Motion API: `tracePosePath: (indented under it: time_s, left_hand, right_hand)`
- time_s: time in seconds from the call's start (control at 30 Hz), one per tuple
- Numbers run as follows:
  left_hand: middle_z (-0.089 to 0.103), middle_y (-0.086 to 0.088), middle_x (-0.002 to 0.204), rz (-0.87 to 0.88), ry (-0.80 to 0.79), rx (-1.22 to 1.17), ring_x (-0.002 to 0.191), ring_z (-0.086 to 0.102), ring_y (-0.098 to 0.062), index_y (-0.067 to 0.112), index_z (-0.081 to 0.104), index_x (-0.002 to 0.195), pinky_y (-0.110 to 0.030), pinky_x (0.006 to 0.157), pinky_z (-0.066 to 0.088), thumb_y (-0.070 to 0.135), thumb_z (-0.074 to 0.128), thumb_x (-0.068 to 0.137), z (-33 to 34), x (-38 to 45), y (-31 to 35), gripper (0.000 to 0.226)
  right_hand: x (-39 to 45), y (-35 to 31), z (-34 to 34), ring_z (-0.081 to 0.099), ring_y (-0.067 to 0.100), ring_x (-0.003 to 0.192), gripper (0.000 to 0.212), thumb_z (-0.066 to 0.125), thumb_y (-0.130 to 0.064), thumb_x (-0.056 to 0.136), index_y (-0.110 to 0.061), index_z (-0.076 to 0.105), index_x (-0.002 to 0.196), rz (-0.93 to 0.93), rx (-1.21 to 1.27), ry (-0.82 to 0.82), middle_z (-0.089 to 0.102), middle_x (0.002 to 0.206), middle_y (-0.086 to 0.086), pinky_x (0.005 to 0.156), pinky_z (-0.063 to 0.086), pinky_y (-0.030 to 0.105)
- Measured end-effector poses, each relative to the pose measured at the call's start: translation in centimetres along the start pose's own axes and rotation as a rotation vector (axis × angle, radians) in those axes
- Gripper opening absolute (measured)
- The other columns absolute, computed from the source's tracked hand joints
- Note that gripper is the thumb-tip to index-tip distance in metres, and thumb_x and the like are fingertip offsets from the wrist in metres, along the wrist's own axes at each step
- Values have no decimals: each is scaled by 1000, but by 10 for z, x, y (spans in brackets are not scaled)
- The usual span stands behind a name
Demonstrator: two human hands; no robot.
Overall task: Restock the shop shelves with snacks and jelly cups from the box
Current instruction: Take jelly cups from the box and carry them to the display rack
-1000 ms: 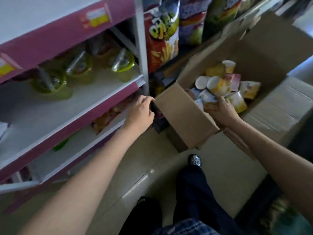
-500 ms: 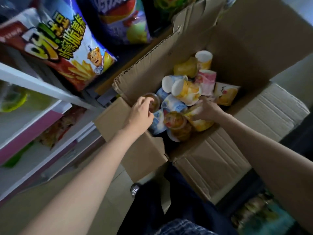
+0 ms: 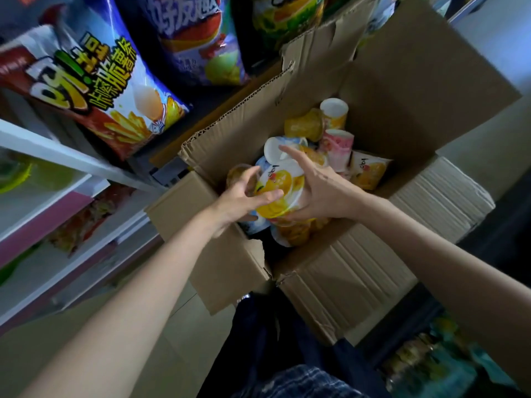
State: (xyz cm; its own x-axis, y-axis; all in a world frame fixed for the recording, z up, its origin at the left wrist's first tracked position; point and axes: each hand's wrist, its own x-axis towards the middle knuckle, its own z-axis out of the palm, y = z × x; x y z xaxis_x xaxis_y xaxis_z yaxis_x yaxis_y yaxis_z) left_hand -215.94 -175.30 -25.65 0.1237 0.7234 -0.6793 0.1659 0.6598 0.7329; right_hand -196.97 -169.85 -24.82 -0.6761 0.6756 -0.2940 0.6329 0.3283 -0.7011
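Box: the cardboard box (image 3: 359, 285) stood open on the floor beside the shelves (image 3: 71, 165), its flaps folded out
Jelly cups: a loose heap of them (image 3: 336, 133) lay tumbled in the box, some on their sides, some lid up
Cup in hand: we had a yellow, fruit-printed jelly cup (image 3: 280, 191) lifted just above the heap, tilted on its side
Left grip: our left hand (image 3: 244, 196) curled round the near side of that cup, fingers on its printed wall
Right grip: our right hand (image 3: 316, 191) cupped the far side, fingers spread wide over it and thumb beneath; whether it also pinched a 2nd cup we could not tell
Handling: we judged the cup light, with a thin wall that would dent under a hard squeeze and a glossy film that might slip
Where to hold: round the stiff rim or the base seemed safest, keeping fingertips off the peel-off lid
Snacks: big crisp bags (image 3: 94, 90) hung above the box, soft and easy to crush
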Motion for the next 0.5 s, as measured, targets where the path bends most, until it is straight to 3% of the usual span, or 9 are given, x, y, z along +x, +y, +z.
tracePosePath:
  time_s: [0.07,0.13,0.2,0.3,0.4,0.5]
  left_hand:
    - [35,7,145,-12,-7,94,127,40,-9,34,22,144,-27,97,42,65,70,41,-1,2,7,117]
    - [29,4,149,-22,-2,224,133,33,-10,25,17,147,-27,107,33,66,69,37,-3,5,13,128]
    - [33,0,147,-34,13,278,133,34,-12,16,19,147,-28,108,32,61,72,39,0,8,18,129]
    - [37,-6,140,-2,157,456,129,37,-19,12,29,141,-25,102,31,45,79,56,7,9,24,104]
    - [33,-11,138,12,304,561,129,35,-26,15,26,142,-31,106,30,49,81,51,-10,10,22,111]
    - [25,-8,146,-8,318,533,134,29,-23,16,17,147,-32,107,28,38,79,68,-35,3,18,102]
  right_hand:
    - [4,-7,9,46,21,115,115,79,-47,63,-27,5,148,-22,-26,-5,48,124,0,99,36,48]
    - [6,-7,16,46,19,98,114,80,-41,65,-28,4,148,-25,-20,-1,46,105,-6,95,38,43]
    - [7,-5,20,46,22,106,113,80,-38,65,-27,4,149,-29,19,2,46,116,-3,97,37,41]
    - [6,16,19,39,22,131,108,77,-46,64,-26,11,148,-51,102,-17,39,143,4,106,35,38]
    - [24,64,8,26,29,138,106,78,-42,67,-24,12,148,99,-67,-104,27,150,10,109,30,44]
    - [65,102,13,24,39,136,110,81,-37,66,-21,10,149,271,-288,-84,21,148,17,108,29,51]
